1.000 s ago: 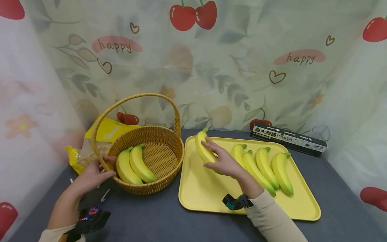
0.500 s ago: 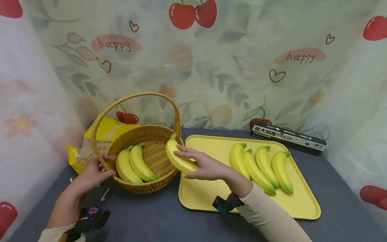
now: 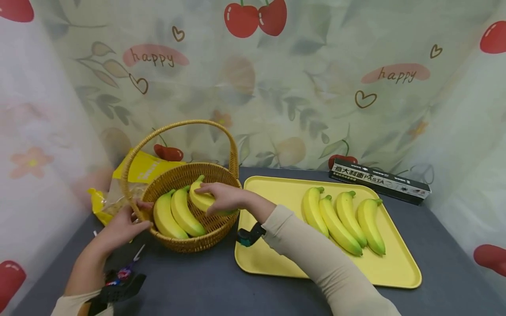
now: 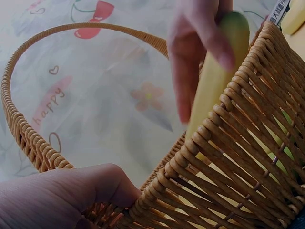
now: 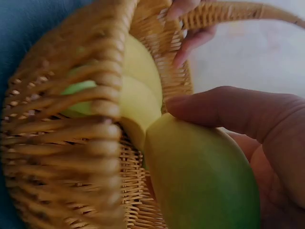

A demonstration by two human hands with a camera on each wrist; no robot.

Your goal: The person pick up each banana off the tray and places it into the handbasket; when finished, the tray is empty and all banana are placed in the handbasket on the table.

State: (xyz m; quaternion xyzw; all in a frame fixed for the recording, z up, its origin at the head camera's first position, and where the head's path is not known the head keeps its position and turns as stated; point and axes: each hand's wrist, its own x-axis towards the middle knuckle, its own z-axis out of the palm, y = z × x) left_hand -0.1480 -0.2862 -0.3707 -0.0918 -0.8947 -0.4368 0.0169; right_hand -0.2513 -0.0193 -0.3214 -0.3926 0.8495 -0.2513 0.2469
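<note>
A wicker basket [image 3: 186, 245] with a tall arched handle stands on the left of the table. Its rim is gripped at the left, by the handle's foot, by my left hand [image 3: 120, 228]; the thumb shows on the rim in the left wrist view. Two bananas [image 3: 168, 217] lie side by side inside. Over the basket's right half, my right hand [image 3: 227, 197] holds another banana [image 3: 200, 199] between thumb and fingers, stem end pointing away. In the right wrist view, that banana's green tip [image 5: 214, 191] is nearest the camera, beside the basket rim.
Right of the basket lies a yellow tray [image 3: 272, 263] with several bananas [image 3: 341, 224] on its right half. A black pasta box [image 3: 379, 181] sits behind the tray. A yellow plastic bag [image 3: 140, 169] is behind the basket, and a wrapped lollipop [image 3: 124, 273] lies near the left wrist.
My right hand has carried the banana leftward from above the tray, across the basket's rim, to inside the basket beside the two bananas. My left hand has stayed on the rim.
</note>
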